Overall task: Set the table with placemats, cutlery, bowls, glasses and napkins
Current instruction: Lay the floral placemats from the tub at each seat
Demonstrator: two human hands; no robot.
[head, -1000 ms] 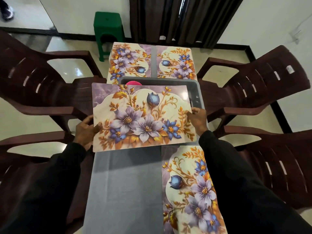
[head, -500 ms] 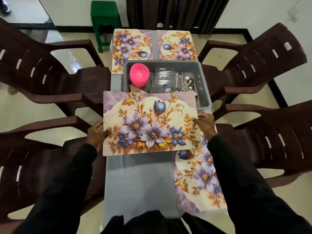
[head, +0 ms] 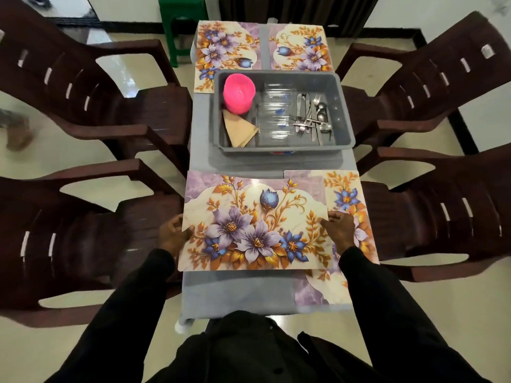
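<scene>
Grey worktop (head: pixel 237 294) amid brown chairs (head: pixel 83 106): I see my left hand (head: pixel 172 234) and right hand (head: pixel 338 230) each pinching a side edge of the cream placemat (head: pixel 257 225), with purple and blue flowers, on the near side of the grey tub (head: pixel 345 128).

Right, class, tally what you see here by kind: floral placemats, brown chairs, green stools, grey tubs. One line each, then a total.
Floral placemats: 4
Brown chairs: 4
Green stools: 1
Grey tubs: 1
Total: 10
</scene>
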